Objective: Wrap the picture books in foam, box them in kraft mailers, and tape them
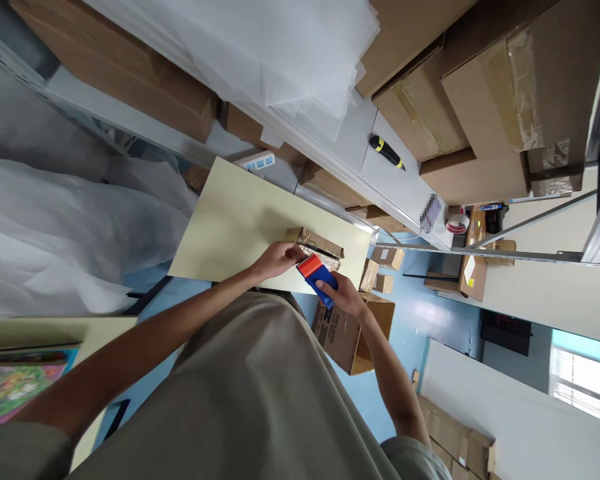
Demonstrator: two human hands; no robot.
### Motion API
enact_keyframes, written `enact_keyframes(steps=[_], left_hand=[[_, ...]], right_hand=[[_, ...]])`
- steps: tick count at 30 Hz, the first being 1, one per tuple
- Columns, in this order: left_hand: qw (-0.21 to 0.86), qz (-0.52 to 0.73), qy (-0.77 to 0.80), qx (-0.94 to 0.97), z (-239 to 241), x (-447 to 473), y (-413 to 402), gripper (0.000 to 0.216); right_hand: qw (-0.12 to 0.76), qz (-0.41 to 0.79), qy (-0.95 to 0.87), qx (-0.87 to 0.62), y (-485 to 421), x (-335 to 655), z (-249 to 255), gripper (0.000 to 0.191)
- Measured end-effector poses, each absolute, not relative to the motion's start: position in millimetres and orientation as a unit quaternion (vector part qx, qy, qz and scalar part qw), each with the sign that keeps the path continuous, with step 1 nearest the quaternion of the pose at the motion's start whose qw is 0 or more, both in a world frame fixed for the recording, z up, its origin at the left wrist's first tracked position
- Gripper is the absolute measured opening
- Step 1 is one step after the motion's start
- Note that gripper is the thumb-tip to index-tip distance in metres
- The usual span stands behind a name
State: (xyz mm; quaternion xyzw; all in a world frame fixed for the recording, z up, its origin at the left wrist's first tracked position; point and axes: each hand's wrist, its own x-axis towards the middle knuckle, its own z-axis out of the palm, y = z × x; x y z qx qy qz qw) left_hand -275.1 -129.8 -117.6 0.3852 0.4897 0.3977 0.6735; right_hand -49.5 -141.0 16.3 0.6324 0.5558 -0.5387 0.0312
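Observation:
A small brown cardboard box lies near the edge of a pale yellow table. My left hand rests against the box's near side, fingers curled on its edge. My right hand is closed round a blue tape dispenser with a red end, held at the box's taped side, where shiny tape shows.
An open carton stands on the blue floor beneath the table, with smaller boxes beyond. Grey shelving holds big cartons, white foam sheets, a yellow-black tool, a power strip and a tape roll. White wrap is at left.

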Motion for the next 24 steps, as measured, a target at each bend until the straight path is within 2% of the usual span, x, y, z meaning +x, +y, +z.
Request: enact_keyframes(steps=[7, 12, 17, 24], left_hand=[[0.663, 0.453, 0.500, 0.323, -130.7, -253.8, -153.1, 0.049], [0.618, 0.501, 0.566, 0.218, -168.2, -269.5, -135.4, 0.045], [0.626, 0.477, 0.590, 0.180, -203.3, -268.5, -124.1, 0.034], [0.608, 0.496, 0.596, 0.168, -221.3, -233.0, -111.3, 0.020]], right_hand=[[0.160, -0.508, 0.570, 0.625, -104.2, -50.1, 50.4, 0.057], [0.255, -0.462, 0.560, 0.639, -76.3, -42.4, 94.6, 0.057], [0.272, -0.404, 0.591, 0.643, -53.8, -50.8, 118.2, 0.060], [0.273, -0.372, 0.634, 0.621, -46.3, -89.2, 113.1, 0.063]])
